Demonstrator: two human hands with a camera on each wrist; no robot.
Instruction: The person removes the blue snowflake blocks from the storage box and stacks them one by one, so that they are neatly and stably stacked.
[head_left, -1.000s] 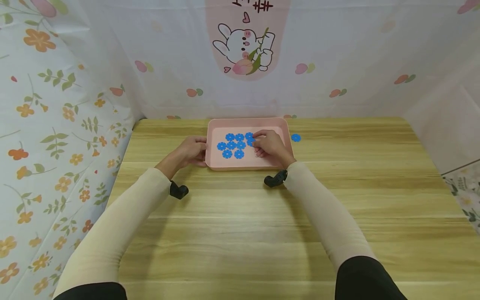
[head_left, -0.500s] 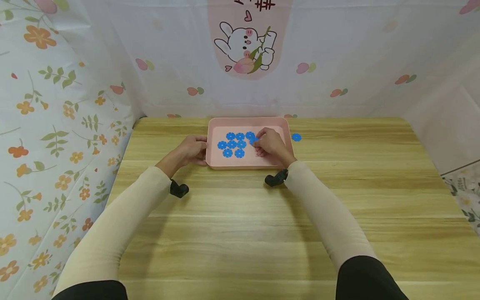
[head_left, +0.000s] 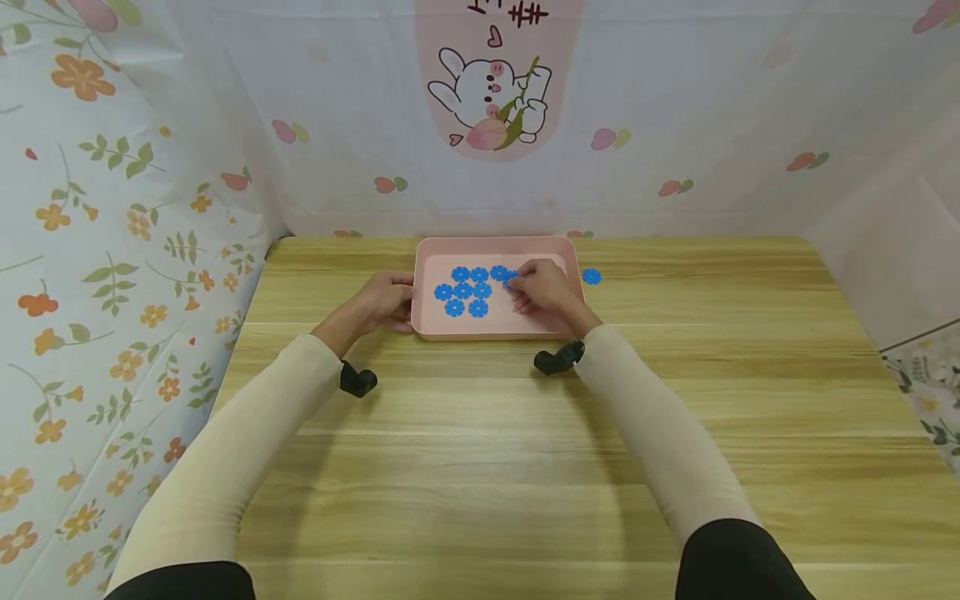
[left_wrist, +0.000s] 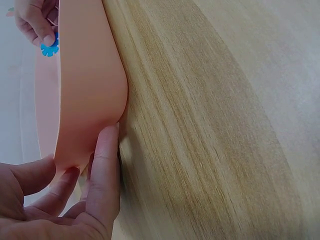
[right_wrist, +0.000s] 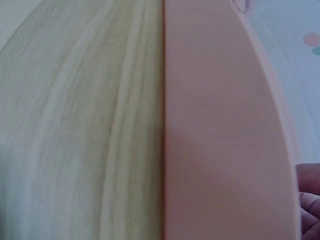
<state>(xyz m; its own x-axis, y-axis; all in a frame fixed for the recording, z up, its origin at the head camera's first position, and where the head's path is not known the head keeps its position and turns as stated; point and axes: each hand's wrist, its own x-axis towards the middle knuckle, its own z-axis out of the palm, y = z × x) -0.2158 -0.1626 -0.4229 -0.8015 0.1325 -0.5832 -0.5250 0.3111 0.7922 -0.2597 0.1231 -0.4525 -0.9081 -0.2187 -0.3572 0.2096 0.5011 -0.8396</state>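
A pink tray [head_left: 536, 337] lies on the table, with several flat blue snowflake discs [head_left: 462, 291] grouped in its left and middle part. My left hand [head_left: 385, 300] grips the tray's left end; the left wrist view has the thumb at the rim and the fingers against the outer wall. Over the tray's right part, my right hand [head_left: 547, 287] pinches one notched blue snowflake disc [left_wrist: 50, 49] between thumb and fingers. In the right wrist view the tray's wall hides most of that hand. Outside the tray, just right of it, another blue snowflake disc [head_left: 592, 277] lies on the table.
The wood-grain table [head_left: 465, 467] extends in front of the tray and to both sides. Behind it hangs a white cloth [head_left: 675, 108] with a rabbit print, and a floral cloth [head_left: 112, 333] covers the left side. Black wrist mounts [head_left: 358, 381] stick out below the sleeves.
My right hand has shifted slightly right, drawing the pinched blue snowflake disc a little away from the others. The left hand and the tray stay in place.
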